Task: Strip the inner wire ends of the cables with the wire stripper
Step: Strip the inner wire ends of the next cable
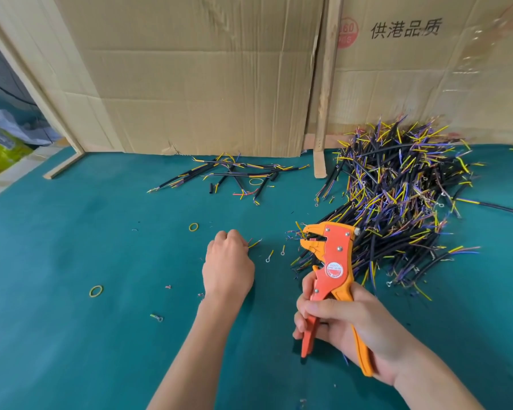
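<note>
Wire stripper (329, 261): orange and yellow, upright over the green counter (86, 247), head pointing up and left, just in front of the big cable heap.
Stripper head: a short yellow wire scrap (299, 227) sticks out at its tip; whether it is clamped cannot be told.
Right hand (338, 324): grips both stripper handles, fingers (311, 307) curled round them.
Left hand (227, 267): knuckles up on the counter, left of the stripper and apart from it; fingers curled under, pinching a cable end whose thin coloured wires (254, 243) poke out to the right.
Cable heap (397, 202): black cables with yellow, blue and purple inner wires, piled at right against the cardboard.
Small cable group (228, 173): a few loose cables lying further back near the cardboard wall (190, 84).
Rubber bands: one yellow band (193, 227) beyond the left hand, another (96, 290) well to its left.
Ring terminals (268, 258): small ones scattered between the hands.
</note>
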`<action>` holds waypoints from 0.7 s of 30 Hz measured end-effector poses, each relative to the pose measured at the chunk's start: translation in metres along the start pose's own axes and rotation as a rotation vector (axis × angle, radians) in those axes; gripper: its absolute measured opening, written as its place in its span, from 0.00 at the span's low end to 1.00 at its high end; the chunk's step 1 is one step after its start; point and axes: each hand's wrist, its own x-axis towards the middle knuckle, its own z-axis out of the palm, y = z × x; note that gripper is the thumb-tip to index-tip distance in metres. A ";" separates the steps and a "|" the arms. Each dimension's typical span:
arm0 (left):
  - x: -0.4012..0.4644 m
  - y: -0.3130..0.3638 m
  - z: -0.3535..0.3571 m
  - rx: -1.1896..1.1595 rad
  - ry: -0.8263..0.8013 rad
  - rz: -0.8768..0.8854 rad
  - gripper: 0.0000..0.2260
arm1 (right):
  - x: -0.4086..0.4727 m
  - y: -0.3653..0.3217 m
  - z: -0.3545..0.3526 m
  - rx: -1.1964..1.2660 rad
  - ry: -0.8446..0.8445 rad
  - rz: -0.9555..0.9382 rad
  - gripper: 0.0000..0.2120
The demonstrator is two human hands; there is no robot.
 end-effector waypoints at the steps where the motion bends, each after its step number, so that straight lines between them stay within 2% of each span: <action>1: 0.000 0.001 -0.001 -0.033 0.017 0.016 0.05 | 0.000 0.000 0.000 0.001 -0.001 0.000 0.12; 5: -0.008 0.011 -0.001 -0.268 0.114 0.131 0.07 | 0.001 0.000 0.000 0.001 0.006 0.011 0.13; 7: -0.015 0.021 0.003 -0.415 0.115 0.185 0.11 | 0.001 -0.001 0.001 0.006 0.010 0.013 0.12; 10: -0.027 0.029 0.009 -0.547 0.086 0.173 0.14 | 0.000 -0.002 0.002 0.020 0.012 0.007 0.12; 12: -0.033 0.030 0.011 -0.614 0.092 0.166 0.14 | 0.000 -0.002 0.001 0.030 0.019 0.008 0.13; 15: -0.039 0.030 0.010 -0.720 0.147 0.160 0.08 | 0.000 -0.003 0.001 0.052 0.035 0.017 0.15; 19: -0.038 0.028 0.014 -0.673 0.193 0.178 0.13 | 0.001 -0.002 0.001 0.061 0.035 0.021 0.16; 21: -0.037 0.025 0.017 -0.606 0.177 0.187 0.13 | 0.001 -0.002 0.000 0.066 0.039 0.015 0.17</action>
